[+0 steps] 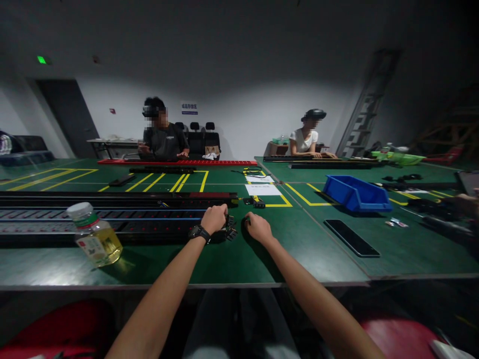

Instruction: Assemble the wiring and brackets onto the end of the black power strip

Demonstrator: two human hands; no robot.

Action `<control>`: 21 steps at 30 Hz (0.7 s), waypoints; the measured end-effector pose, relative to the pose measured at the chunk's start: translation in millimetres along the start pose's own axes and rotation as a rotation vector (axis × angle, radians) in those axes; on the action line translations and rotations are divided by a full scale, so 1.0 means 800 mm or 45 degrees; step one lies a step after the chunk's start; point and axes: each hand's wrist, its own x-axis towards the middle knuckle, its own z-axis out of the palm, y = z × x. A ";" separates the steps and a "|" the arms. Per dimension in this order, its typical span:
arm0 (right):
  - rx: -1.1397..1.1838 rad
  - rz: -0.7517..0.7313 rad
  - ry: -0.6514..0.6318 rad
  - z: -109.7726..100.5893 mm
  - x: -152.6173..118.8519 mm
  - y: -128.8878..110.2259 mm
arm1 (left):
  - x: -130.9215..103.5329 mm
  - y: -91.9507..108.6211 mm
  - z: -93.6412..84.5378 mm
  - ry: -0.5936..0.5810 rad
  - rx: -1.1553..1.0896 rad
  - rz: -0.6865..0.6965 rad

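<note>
My left hand (pixel 214 218), with a black watch at the wrist, is closed at the right end of a long black rail assembly (pixel 149 236). Small black connector-like pieces (pixel 231 230) stick out just beyond its fingers; whether they are gripped or only touched is hidden. A short distance to the right, my right hand (pixel 259 228) is curled low over the green table (pixel 299 259). Its fingertips point toward the black pieces without visibly touching them. Whatever may be inside its fingers cannot be made out.
A bottle of yellow liquid (pixel 98 238) stands at the left, before the rail. Rightward lie a phone (pixel 352 238), a blue bin (pixel 357 193) and small packets (pixel 396 223). White paper labels (pixel 263 190) lie ahead. Two people (pixel 164 139) work across the table; another person's hand shows far right.
</note>
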 end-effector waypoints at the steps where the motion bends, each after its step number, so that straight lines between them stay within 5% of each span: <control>1: -0.010 -0.003 -0.002 -0.001 0.000 0.000 | 0.000 0.000 0.000 0.000 -0.002 0.000; 21: -0.006 -0.039 0.000 -0.001 -0.002 0.004 | -0.002 0.004 -0.006 0.011 -0.050 -0.008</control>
